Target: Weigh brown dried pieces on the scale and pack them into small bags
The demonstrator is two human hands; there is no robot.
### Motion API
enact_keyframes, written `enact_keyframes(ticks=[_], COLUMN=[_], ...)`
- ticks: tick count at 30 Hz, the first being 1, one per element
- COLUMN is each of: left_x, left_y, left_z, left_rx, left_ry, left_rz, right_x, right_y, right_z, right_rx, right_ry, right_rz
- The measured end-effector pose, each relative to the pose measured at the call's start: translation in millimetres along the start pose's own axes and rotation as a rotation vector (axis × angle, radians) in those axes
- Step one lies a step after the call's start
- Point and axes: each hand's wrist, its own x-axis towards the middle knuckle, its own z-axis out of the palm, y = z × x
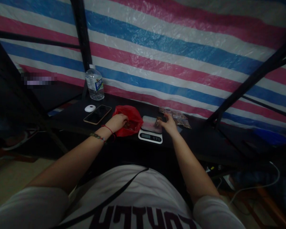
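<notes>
A red plastic bag (135, 111) lies open on the dark table, with small brown pieces (131, 124) inside. My left hand (119, 121) reaches over its left rim, fingers bent together at the brown pieces; whatever they pinch is hidden. To the bag's right is a white digital kitchen scale (142, 141) with a display at its front. Above the right side of its plate, my right hand (169, 124) is closed on a small clear packet with brown contents (158, 121). Whether the packet touches the plate I cannot tell.
Several clear packets with brown contents (181, 118) lie behind my right hand. Left of the bag are a smartphone (98, 114), a white rounded case (90, 108) and a large water bottle (95, 83). Dark metal posts (82, 35) and a striped sheet (157, 60) bound the table.
</notes>
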Motion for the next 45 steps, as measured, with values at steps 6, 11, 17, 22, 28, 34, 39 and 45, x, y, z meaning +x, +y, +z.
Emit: enact_keyframes(ticks=[6,11,17,22,28,34,39,45], left_x=[-4.4,-7.8,-4.8,-1.5,3.8,15.8,20.6,19.5], left_y=[2.6,3.8,9.0,23.6,33.0,35.9,37.8,37.9], left_z=[1.3,-6.9,-7.1,-3.4,-5.1,-2.6,5.5,11.0], left_rx=[-0.025,-0.046,-0.552,-1.592,-2.079,-2.246,-2.317,-2.389], left_ry=[0.024,0.068,0.205,0.207,0.273,0.385,0.48,0.601], left_rz=[0.024,0.035,-0.204,-0.616,-0.784,-0.829,-0.745,-0.731], right_x=[-4.4,-1.3,-8.8,-19.0,-11.0,13.0,19.1,14.6], right_y=[-1.6,-31.8,-93.0,-129.0,-143.4,-159.9,-163.4,-160.0], right_z=[19.6,20.6,37.8,76.6,104.8,101.4,102.2,90.4], right_rx=[0.019,0.089,0.303,0.344,0.108,-0.038,0.004,0.146], right_ry=[-0.072,-0.061,-0.26,-0.391,-0.445,-0.582,-0.619,-0.493], right_rz=[0.005,-0.038,-0.114,-0.178,-0.193,-0.445,-0.499,-0.461])
